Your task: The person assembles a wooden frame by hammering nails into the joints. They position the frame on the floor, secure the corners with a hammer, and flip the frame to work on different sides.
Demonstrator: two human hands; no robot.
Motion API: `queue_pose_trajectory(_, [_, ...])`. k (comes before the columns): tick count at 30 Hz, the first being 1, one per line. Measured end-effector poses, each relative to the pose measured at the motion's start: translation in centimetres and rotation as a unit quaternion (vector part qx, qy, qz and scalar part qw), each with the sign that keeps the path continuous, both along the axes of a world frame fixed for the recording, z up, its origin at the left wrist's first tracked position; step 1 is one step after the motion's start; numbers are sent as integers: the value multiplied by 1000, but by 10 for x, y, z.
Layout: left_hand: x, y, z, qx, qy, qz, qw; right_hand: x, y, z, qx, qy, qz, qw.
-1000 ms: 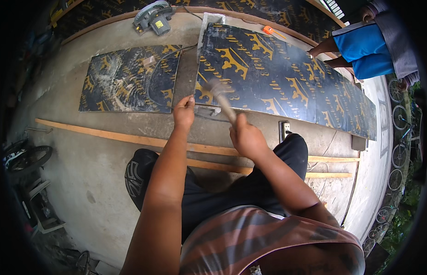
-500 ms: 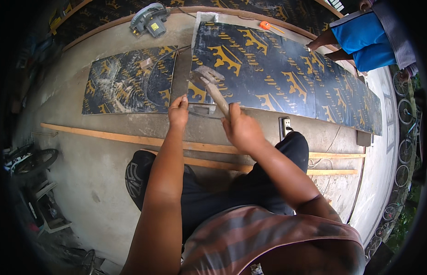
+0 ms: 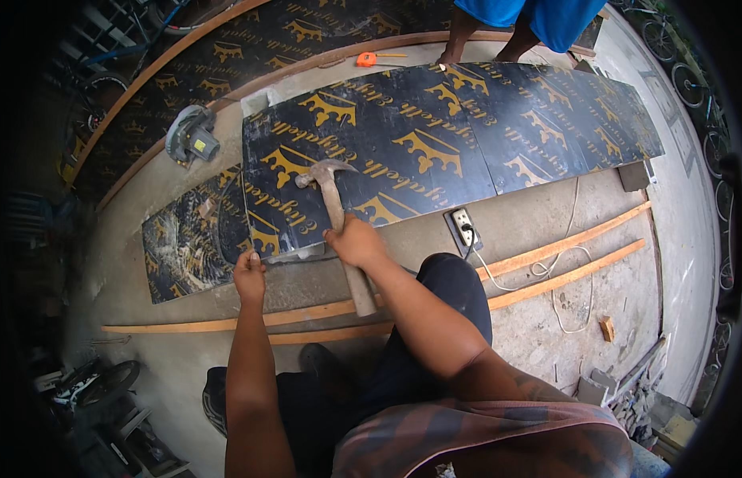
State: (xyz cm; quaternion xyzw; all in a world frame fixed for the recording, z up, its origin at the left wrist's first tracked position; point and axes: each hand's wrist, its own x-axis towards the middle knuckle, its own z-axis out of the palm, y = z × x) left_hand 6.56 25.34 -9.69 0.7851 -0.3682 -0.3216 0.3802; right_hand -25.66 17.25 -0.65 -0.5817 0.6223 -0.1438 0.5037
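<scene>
My right hand [image 3: 358,240] grips a claw hammer [image 3: 329,191] midway along its wooden handle. The hammer's metal head is over the large black panel [image 3: 371,119], which bears gold crown prints, and the handle's butt sticks out below my fist. At the panel's near left corner my left hand [image 3: 250,275] is closed, thumb up, with its fingertips pinching the corner edge. Whether a small item is also between these fingers is hidden. Beside this corner, a smaller dusty black panel [image 3: 188,263] lies lower on the concrete floor.
A circular saw [image 3: 192,137] rests at the far left, and an orange tape measure [image 3: 367,60] lies beyond the large panel. A person in blue shorts [image 3: 566,20] stands behind it. Wooden strips [image 3: 570,243], a power outlet [image 3: 463,227] and its cable lie near my knees.
My view has shifted to the right. The right hand has moved from near the hammer's handle end to its middle. My left hand stays at the panel's corner.
</scene>
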Motion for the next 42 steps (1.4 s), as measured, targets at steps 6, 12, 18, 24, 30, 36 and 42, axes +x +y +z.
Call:
queue_pose_trajectory(6, [25,-27,37,147,-80,-141,976,17,6,-2,80,33,-8,996])
queue_pose_trajectory(12, [-49,-169,116,52,-315,-227,920,10,-5,-3,85,86,12,993])
queue_pose_trajectory(18, [-173,-291,93,-28,-328,-342,880,21,-1,4,94,127,22,987])
queue_pose_trajectory(24, [-218,-327,50,-56,-430,-359,827,37,10,8,73,166,-29,983])
queue_pose_trajectory(30, [-190,-339,45,-121,-422,-460,772,47,5,6,69,189,-72,977])
queue_pose_trajectory(36, [-100,-370,59,-159,-15,-419,894,32,14,-6,96,170,-120,973])
queue_pose_trajectory(42, [68,-419,52,-157,148,-287,933,36,14,-14,55,194,-97,975])
